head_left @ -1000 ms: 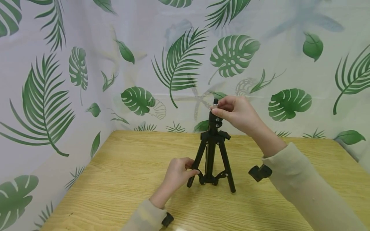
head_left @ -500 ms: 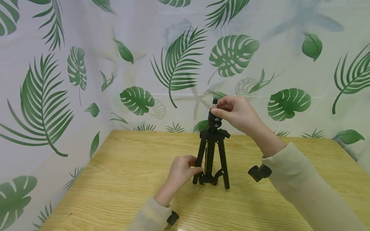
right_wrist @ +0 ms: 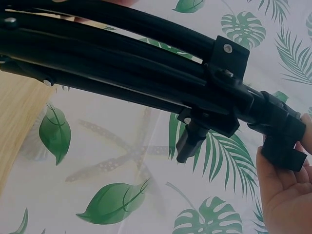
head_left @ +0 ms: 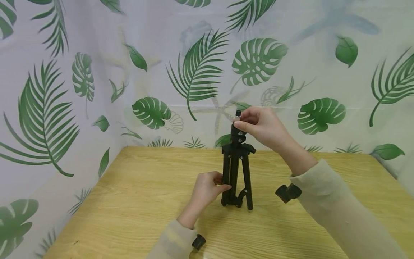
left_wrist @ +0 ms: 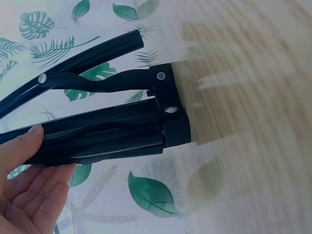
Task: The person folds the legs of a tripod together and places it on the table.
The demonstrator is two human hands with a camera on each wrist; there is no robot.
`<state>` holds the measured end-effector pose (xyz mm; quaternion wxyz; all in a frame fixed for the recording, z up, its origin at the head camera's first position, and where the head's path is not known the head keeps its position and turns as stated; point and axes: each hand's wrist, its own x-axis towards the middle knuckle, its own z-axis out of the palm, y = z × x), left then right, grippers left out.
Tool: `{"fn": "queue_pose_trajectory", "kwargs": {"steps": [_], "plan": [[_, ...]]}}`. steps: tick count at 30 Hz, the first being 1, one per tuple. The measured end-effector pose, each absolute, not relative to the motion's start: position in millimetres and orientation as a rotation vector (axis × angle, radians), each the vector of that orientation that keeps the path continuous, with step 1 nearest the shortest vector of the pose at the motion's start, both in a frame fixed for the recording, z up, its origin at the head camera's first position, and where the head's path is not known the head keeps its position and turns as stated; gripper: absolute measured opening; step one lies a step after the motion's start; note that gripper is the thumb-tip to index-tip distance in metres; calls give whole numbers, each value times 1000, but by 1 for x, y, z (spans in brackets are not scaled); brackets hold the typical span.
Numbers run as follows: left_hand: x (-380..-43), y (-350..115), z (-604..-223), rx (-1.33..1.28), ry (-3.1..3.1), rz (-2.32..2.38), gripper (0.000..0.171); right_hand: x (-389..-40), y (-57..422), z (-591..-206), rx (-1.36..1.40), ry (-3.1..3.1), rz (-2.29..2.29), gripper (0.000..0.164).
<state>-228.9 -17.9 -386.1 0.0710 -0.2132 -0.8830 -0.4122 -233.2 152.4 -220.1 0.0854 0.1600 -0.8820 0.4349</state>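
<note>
A small black tripod (head_left: 235, 172) stands upright over the wooden table, its left leg folded in against the centre column and its right leg slightly splayed. My left hand (head_left: 207, 190) pinches the folded left leg low down, thumb in front and fingers behind. The left wrist view shows the bottom bracket (left_wrist: 170, 105) with a curved brace (left_wrist: 107, 80) running to the splayed leg (left_wrist: 97, 57). At the top, my right hand (head_left: 263, 126) grips the tripod's head (head_left: 238, 128) just below its black-tipped silver post (head_left: 238, 114). A knob (right_wrist: 190, 143) juts from the collar in the right wrist view.
The wood-grain table (head_left: 136, 201) spreads around the tripod. Behind it and to the left hangs a white curtain (head_left: 161, 75) printed with green leaves. Black wrist mounts sit on the left cuff (head_left: 198, 241) and right cuff (head_left: 288, 193).
The left leg has swung inward against the column with my left hand, which moved right and slightly up. The right leg has drawn closer too. My right hand keeps its hold on the head.
</note>
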Motion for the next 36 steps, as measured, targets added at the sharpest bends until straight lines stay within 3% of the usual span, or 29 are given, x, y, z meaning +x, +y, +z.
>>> {"fn": "queue_pose_trajectory", "kwargs": {"steps": [17, 36], "plan": [[-231, -20, -385, -654, -2675, -1288, 20, -229, 161, -234, 451, -2493, 1303, 38], [-234, -23, -390, -651, -2670, -1304, 20, -197, 186, -313, 372, -2292, 1345, 35]]}}
